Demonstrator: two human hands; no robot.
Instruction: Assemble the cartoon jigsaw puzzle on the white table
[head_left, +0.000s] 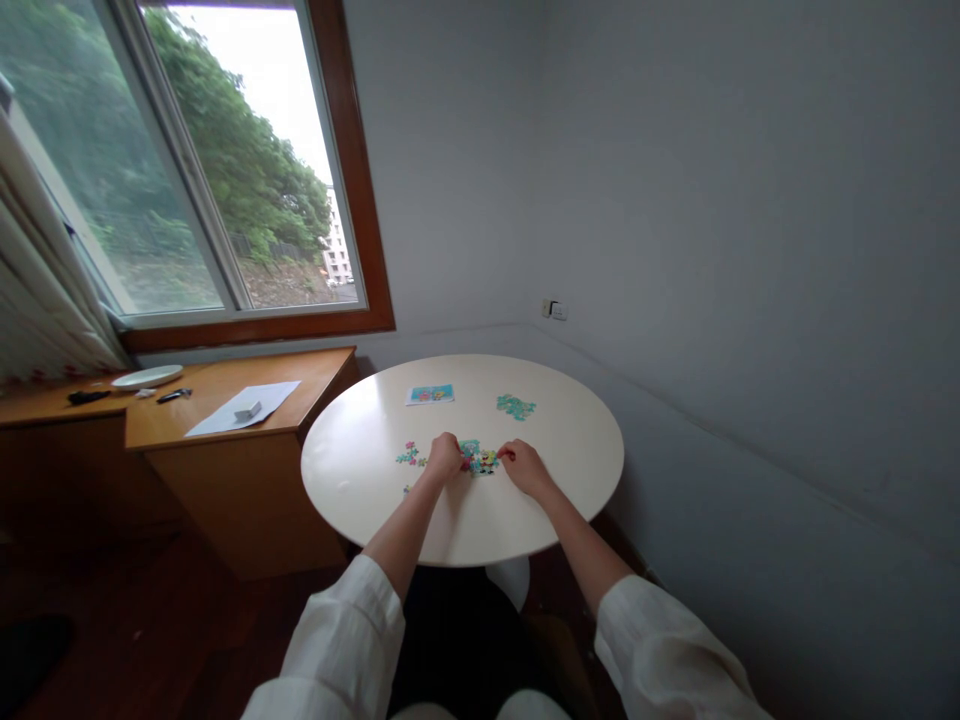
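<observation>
A partly joined jigsaw puzzle (482, 464) in teal, yellow and red lies on the white round table (360, 490), between my two hands. At its left edge my left hand (446, 457) is closed, with curled fingers on the puzzle; the fingertips are partly hidden. My right hand (523, 466) pinches at the opposite edge, thumb and finger together on a small piece there. Loose pink and green puzzle pieces (411, 455) are scattered left of my left hand. Farther back lies a pile of teal pieces (515, 406), and a blue picture card (430, 394) is to its left.
A wooden desk (322, 385) stands left of the table, bearing a white paper sheet (274, 397), a small white box (247, 410) and a white plate (148, 377). Walls close in behind and on the right, with a socket (559, 311). The window (247, 160) is at upper left.
</observation>
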